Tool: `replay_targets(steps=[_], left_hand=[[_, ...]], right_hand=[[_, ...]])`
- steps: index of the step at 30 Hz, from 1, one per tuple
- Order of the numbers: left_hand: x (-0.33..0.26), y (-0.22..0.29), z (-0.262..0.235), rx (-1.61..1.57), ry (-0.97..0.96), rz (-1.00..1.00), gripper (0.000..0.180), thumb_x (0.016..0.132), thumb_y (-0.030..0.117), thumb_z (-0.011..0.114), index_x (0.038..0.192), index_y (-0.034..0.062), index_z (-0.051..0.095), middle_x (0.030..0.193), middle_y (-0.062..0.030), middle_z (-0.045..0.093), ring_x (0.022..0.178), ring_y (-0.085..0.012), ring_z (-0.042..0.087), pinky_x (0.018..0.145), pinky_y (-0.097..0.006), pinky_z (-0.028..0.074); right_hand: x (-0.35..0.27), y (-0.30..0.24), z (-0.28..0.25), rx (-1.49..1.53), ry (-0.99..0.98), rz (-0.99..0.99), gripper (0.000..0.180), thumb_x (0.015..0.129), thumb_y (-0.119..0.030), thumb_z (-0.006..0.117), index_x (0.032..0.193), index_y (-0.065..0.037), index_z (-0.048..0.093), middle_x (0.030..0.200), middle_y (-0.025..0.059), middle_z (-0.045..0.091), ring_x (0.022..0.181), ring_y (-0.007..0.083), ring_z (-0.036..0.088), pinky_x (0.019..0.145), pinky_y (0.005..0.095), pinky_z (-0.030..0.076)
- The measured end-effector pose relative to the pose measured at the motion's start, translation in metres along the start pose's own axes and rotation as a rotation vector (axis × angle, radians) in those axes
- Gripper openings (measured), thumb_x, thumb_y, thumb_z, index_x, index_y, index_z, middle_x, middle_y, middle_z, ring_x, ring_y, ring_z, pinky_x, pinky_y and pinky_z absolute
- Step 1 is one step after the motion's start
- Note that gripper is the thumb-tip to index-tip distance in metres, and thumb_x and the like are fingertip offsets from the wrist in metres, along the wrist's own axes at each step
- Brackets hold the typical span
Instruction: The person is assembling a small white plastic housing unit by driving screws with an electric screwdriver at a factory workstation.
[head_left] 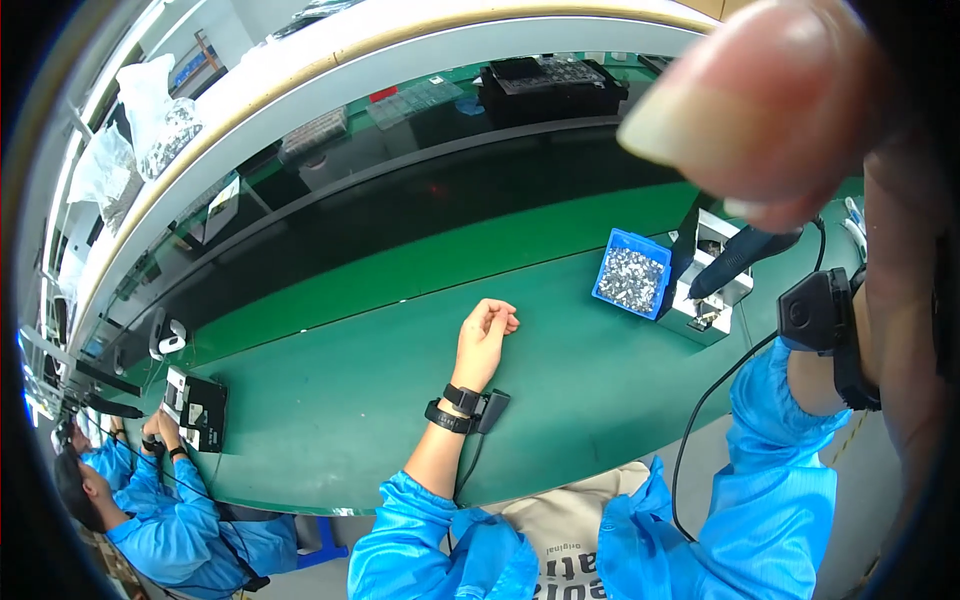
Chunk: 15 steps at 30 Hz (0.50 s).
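Note:
My left hand [487, 335] rests on the green table [400, 370], its fingers curled in and nothing visible in them. Black bands [460, 405] circle that wrist, with a small black cabled device [493, 410] beside them. My right hand [770, 100] is raised very close to the camera at the upper right. One large fingertip shows; its other fingers are mostly hidden or cut off. Below it, a black box-shaped device [812, 310] is strapped to my right wrist. The blue bin [664, 251] of small metallic parts stands between my hands, next to a metal fixture [703, 318] with a black rod-like tool [740, 262] over it.
Across the table's back runs a dark strip [450, 180] below a long white shelf [420, 50]. Plastic bags [150, 110] sit on the shelf at left. A co-worker in blue [180, 530] handles a black-and-white box [205, 410] at the table's left end. A black cable [690, 440] hangs near my right arm.

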<state>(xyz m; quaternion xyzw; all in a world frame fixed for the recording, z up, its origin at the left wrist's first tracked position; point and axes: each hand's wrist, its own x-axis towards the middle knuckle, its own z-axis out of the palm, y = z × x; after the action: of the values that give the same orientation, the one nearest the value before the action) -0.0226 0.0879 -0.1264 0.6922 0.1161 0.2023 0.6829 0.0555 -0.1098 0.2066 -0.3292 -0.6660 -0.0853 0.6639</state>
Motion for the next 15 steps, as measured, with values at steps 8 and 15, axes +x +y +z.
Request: replay_targets(steps=[8, 15], left_hand=[[-0.005, 0.004, 0.004, 0.004, 0.007, 0.008, 0.015, 0.109, 0.011, 0.053, 0.11, 0.0009, 0.065, 0.094, -0.0056, 0.07, 0.088, -0.0139, 0.067, 0.083, -0.029, 0.055], [-0.007, 0.003, -0.003, 0.005, -0.005, 0.004, 0.013, 0.107, 0.009, 0.056, 0.108, 0.001, 0.065, 0.097, -0.0059, 0.068, 0.09, -0.0148, 0.066, 0.084, -0.03, 0.055]], right_hand=[[0.009, -0.015, -0.007, -0.071, -0.011, -0.012, 0.1, 0.093, -0.076, 0.054, 0.163, -0.011, 0.025, 0.151, 0.0329, 0.046, 0.103, 0.0405, 0.07, 0.071, 0.0409, 0.062], [0.015, -0.06, -0.016, -0.43, 0.243, 0.183, 0.095, 0.096, -0.071, 0.055, 0.163, -0.011, 0.025, 0.142, 0.0331, 0.053, 0.09, 0.039, 0.072, 0.066, 0.0413, 0.063]])
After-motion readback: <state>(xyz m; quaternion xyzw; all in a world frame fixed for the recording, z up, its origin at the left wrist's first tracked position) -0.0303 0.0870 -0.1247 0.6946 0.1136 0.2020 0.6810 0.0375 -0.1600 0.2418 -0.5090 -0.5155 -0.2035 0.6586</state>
